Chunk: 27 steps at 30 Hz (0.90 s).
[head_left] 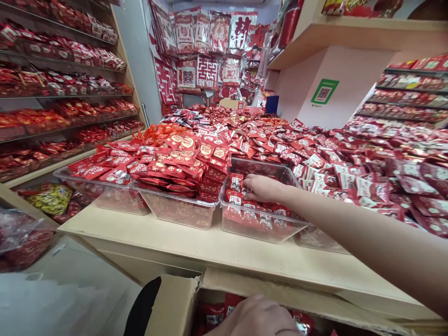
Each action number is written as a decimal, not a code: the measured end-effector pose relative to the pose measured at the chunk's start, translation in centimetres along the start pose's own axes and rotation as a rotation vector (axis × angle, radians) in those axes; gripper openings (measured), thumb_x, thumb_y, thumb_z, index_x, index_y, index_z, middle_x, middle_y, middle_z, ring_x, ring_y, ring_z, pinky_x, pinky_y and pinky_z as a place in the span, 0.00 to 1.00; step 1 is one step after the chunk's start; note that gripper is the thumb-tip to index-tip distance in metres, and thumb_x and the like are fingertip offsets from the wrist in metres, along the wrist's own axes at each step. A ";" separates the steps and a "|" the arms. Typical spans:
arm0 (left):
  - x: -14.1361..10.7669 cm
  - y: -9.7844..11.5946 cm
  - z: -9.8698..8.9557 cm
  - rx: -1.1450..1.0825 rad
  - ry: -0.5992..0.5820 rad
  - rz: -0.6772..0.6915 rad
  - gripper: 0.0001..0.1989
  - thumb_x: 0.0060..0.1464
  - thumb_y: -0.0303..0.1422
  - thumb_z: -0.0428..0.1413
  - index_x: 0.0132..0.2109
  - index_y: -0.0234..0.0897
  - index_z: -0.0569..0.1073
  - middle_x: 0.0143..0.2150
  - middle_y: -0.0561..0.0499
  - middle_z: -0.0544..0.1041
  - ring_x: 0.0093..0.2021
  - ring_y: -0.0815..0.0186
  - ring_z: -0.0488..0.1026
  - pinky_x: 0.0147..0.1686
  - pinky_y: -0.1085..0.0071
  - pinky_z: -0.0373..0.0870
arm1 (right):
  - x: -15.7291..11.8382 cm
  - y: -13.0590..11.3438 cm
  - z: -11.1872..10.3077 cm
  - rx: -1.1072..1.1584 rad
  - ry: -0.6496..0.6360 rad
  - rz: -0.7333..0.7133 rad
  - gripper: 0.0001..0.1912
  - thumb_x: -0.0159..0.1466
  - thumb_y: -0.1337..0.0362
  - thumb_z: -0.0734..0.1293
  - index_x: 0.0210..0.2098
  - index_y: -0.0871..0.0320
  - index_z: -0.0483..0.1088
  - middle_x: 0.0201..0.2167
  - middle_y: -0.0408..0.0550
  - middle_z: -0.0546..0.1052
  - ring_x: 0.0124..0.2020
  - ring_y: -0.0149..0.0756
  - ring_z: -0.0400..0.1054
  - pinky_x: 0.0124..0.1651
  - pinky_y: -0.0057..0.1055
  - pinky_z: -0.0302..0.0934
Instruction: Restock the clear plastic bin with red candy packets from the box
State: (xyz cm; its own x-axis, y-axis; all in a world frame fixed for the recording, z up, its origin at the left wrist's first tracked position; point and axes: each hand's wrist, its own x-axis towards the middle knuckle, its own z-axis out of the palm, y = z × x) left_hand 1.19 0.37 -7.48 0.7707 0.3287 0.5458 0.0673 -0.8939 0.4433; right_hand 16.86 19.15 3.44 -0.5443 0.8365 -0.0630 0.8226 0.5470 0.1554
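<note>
My right hand (262, 187) reaches into a clear plastic bin (259, 232) on the counter. Its fingers are curled and closed on a small red packet among others like it, printed with white and dark figures. Several such red packets (250, 214) stand in rows along the bin's front. Lower down, my left hand (257, 319) is over an opened cardboard box (177, 303), seen from the back with its fingers hidden. Red packets (303, 322) show inside the box around that hand.
Beside the bin stands another clear bin (178, 212) heaped with red and gold packets. Wide piles of packets (252, 135) cover the display behind. Stocked shelves (63, 95) line the left, and the pale counter edge (196, 245) runs above the box.
</note>
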 end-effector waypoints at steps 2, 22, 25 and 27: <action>-0.3 -0.3 0.4 -0.031 0.025 -0.032 0.12 0.61 0.35 0.44 0.41 0.42 0.72 0.32 0.57 0.76 0.29 0.74 0.70 0.30 0.76 0.60 | 0.4 0.2 -0.3 -0.020 -0.015 0.015 0.17 0.56 0.59 0.64 0.41 0.64 0.69 0.40 0.57 0.71 0.42 0.43 0.67 0.43 0.31 0.59; 0.2 0.4 -0.5 -0.017 -0.028 0.001 0.09 0.58 0.38 0.49 0.37 0.41 0.71 0.32 0.60 0.77 0.33 0.75 0.71 0.31 0.77 0.60 | 3.3 -1.0 -2.6 0.026 -0.293 0.114 0.27 0.55 0.73 0.59 0.54 0.59 0.63 0.48 0.55 0.72 0.46 0.45 0.67 0.42 0.33 0.61; 0.3 0.3 -0.6 -0.051 -0.003 0.027 0.10 0.59 0.40 0.48 0.39 0.42 0.71 0.34 0.60 0.77 0.34 0.74 0.71 0.32 0.77 0.60 | 3.2 -0.4 -2.2 0.023 -0.234 0.122 0.29 0.54 0.72 0.60 0.56 0.57 0.60 0.48 0.53 0.72 0.46 0.43 0.67 0.41 0.31 0.61; 0.2 0.3 -0.4 -0.051 0.010 0.013 0.10 0.59 0.39 0.48 0.38 0.42 0.71 0.33 0.60 0.77 0.33 0.74 0.71 0.32 0.76 0.60 | 3.0 0.1 -1.8 0.016 -0.196 0.128 0.30 0.54 0.72 0.60 0.57 0.55 0.59 0.47 0.53 0.72 0.45 0.43 0.68 0.39 0.31 0.61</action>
State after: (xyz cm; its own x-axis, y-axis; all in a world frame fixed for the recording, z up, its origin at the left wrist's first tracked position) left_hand 1.13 0.33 -6.96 0.7649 0.3202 0.5589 0.0248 -0.8817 0.4712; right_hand 14.98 21.69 4.99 -0.3939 0.8888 -0.2341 0.8864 0.4347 0.1590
